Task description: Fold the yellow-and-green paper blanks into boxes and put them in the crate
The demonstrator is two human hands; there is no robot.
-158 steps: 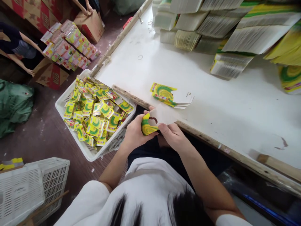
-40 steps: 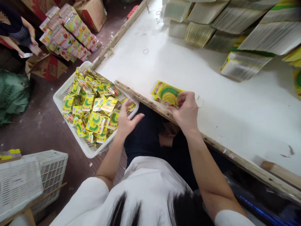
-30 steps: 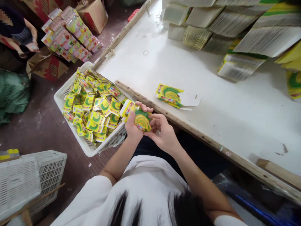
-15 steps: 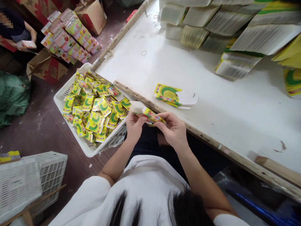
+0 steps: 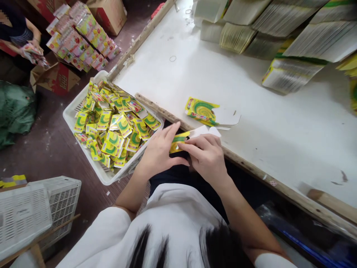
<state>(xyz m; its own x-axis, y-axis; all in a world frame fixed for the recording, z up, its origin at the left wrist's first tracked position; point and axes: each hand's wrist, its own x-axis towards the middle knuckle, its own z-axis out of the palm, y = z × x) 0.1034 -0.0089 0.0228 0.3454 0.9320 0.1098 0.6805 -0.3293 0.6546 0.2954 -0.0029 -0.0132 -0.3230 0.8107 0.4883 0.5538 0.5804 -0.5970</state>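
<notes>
My right hand point(image 5: 208, 157) grips a small yellow-and-green carton point(image 5: 176, 141), its fingers across the printed face. The white flaps of this carton stick out past my knuckles toward the table. At the carton's left end is my left hand point(image 5: 156, 152), thumb and fingers spread apart; whether its palm touches the carton is hard to tell. Just beyond both hands, flat cartons point(image 5: 202, 111) of the same print lie in a small pile on the white table point(image 5: 156, 70), white ends to the right.
A white plastic crate point(image 5: 103, 178) full of folded yellow cartons stands to the left against the table edge. Stacks of flat cartons point(image 5: 292, 74) fill the far right. Other crates point(image 5: 63, 201) sit lower left. Another person point(image 5: 21, 33) handles pink packets near stacked pink boxes point(image 5: 80, 37).
The carton has turned, and its white flaps now point right instead of left. My left hand has gone from pinching it to spread fingers. The other person's packets have moved.
</notes>
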